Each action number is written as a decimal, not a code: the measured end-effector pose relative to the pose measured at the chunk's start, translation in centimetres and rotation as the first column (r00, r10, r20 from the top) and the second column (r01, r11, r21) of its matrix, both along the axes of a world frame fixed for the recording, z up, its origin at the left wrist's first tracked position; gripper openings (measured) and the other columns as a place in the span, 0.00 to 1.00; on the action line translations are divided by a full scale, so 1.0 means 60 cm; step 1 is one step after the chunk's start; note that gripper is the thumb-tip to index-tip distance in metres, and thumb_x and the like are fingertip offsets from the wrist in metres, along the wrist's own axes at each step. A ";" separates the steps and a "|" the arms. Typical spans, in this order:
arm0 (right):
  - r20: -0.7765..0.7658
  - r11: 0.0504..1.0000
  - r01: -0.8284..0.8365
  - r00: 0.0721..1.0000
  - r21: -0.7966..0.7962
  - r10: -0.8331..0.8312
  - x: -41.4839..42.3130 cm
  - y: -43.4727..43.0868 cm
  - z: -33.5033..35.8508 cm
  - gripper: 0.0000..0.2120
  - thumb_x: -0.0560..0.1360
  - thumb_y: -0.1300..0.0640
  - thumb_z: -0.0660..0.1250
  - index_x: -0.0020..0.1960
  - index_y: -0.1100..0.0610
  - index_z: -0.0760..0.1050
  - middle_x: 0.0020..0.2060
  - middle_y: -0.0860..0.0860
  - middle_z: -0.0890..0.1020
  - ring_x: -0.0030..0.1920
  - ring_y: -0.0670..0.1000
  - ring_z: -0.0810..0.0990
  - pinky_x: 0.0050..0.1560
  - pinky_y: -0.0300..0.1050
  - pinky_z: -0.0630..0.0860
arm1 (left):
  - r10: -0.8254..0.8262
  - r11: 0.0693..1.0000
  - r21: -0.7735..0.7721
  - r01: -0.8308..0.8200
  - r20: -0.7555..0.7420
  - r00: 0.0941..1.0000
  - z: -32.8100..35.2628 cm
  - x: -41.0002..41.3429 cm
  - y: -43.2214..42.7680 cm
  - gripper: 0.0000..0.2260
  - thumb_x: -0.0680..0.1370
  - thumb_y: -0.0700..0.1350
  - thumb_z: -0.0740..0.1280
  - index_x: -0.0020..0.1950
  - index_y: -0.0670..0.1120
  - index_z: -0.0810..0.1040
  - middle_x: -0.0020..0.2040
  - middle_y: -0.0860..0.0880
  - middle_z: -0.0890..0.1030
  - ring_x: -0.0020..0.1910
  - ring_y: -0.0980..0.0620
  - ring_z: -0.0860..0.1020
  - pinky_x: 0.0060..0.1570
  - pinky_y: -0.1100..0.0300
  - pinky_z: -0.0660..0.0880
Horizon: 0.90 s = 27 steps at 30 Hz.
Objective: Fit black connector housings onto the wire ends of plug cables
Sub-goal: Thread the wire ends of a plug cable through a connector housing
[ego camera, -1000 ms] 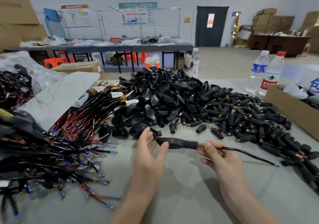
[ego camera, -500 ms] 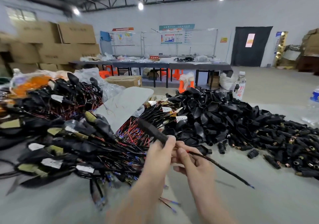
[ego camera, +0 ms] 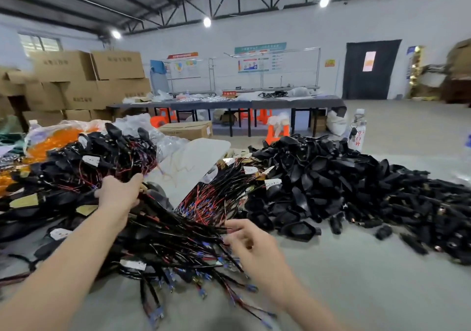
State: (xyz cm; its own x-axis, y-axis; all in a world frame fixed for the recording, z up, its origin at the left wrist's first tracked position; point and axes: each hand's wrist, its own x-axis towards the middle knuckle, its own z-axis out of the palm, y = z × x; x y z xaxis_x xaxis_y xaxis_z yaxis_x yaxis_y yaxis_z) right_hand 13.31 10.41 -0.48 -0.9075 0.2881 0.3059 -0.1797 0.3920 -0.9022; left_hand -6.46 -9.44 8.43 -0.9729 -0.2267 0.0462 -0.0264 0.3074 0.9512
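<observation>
My left hand (ego camera: 119,193) reaches out to the left over a heap of black plug cables (ego camera: 63,177) with red wires and paper tags. Its fingers curl down round one plug cable (ego camera: 158,198) whose black end lies beside the thumb. My right hand (ego camera: 247,241) hovers low over the blue-tipped wire ends (ego camera: 204,254) of a second cable heap (ego camera: 211,198), fingers loosely curled and blurred, holding nothing that I can see. A big mound of black connector housings (ego camera: 318,177) lies to the right.
Small black barrel connectors (ego camera: 433,218) spread along the right of the grey table (ego camera: 356,287). A pale flat board (ego camera: 196,160) leans between the cable heaps. A bottle (ego camera: 358,132) stands behind the housings, and cardboard boxes (ego camera: 89,81) are stacked at far left.
Both hands held one cable with its housing in front of me. My left hand has carried it left onto the cable heap, and my right hand has let go and dropped toward the wire ends.
</observation>
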 end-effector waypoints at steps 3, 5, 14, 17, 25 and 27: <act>0.006 0.942 0.264 0.963 0.207 -0.271 -0.002 0.086 -0.020 0.12 0.81 0.57 0.61 0.62 0.47 0.76 0.52 0.42 0.82 0.53 0.42 0.79 0.58 0.44 0.75 | -0.152 0.966 -0.232 0.117 -0.135 0.979 -0.030 0.012 0.047 0.24 0.79 0.51 0.67 0.72 0.41 0.70 0.64 0.38 0.74 0.57 0.41 0.77 0.58 0.50 0.75; 0.024 0.763 0.392 0.883 0.513 -0.469 -0.005 0.138 -0.040 0.17 0.81 0.55 0.60 0.69 0.49 0.71 0.65 0.47 0.76 0.65 0.48 0.72 0.68 0.45 0.66 | -0.306 0.914 -0.328 0.241 -0.165 0.937 -0.052 0.021 0.092 0.21 0.80 0.48 0.66 0.71 0.41 0.70 0.61 0.41 0.76 0.55 0.45 0.75 0.55 0.55 0.69; 0.097 0.635 0.380 0.806 0.672 -0.585 -0.016 0.226 -0.124 0.23 0.81 0.43 0.57 0.73 0.49 0.64 0.68 0.49 0.73 0.67 0.55 0.69 0.68 0.50 0.66 | -0.586 0.618 -0.716 0.324 -0.144 0.797 -0.129 -0.029 0.277 0.15 0.82 0.45 0.61 0.66 0.43 0.77 0.61 0.44 0.81 0.56 0.45 0.79 0.59 0.50 0.75; 0.075 0.696 0.416 0.828 0.585 -0.556 -0.020 0.234 -0.126 0.18 0.80 0.48 0.62 0.68 0.49 0.68 0.63 0.48 0.75 0.64 0.54 0.70 0.66 0.48 0.67 | -0.599 0.489 -0.832 0.261 -0.103 0.794 -0.146 -0.054 0.326 0.17 0.83 0.47 0.59 0.70 0.46 0.73 0.64 0.42 0.78 0.62 0.41 0.75 0.59 0.46 0.75; 0.028 0.829 0.530 0.839 0.179 -0.543 -0.006 0.254 -0.108 0.11 0.81 0.56 0.59 0.58 0.44 0.75 0.51 0.41 0.73 0.48 0.41 0.75 0.47 0.38 0.71 | -0.576 0.359 -0.925 0.127 -0.112 0.809 -0.148 -0.078 0.380 0.14 0.84 0.47 0.57 0.63 0.46 0.79 0.57 0.39 0.81 0.61 0.37 0.74 0.55 0.44 0.75; 0.063 0.830 0.553 0.833 -0.073 -0.549 -0.006 0.261 -0.093 0.13 0.81 0.58 0.59 0.57 0.43 0.77 0.50 0.44 0.77 0.48 0.43 0.78 0.49 0.42 0.74 | -0.589 0.540 -0.827 0.156 -0.239 0.772 -0.118 -0.064 0.381 0.14 0.84 0.46 0.58 0.61 0.44 0.80 0.56 0.40 0.83 0.58 0.38 0.76 0.55 0.44 0.75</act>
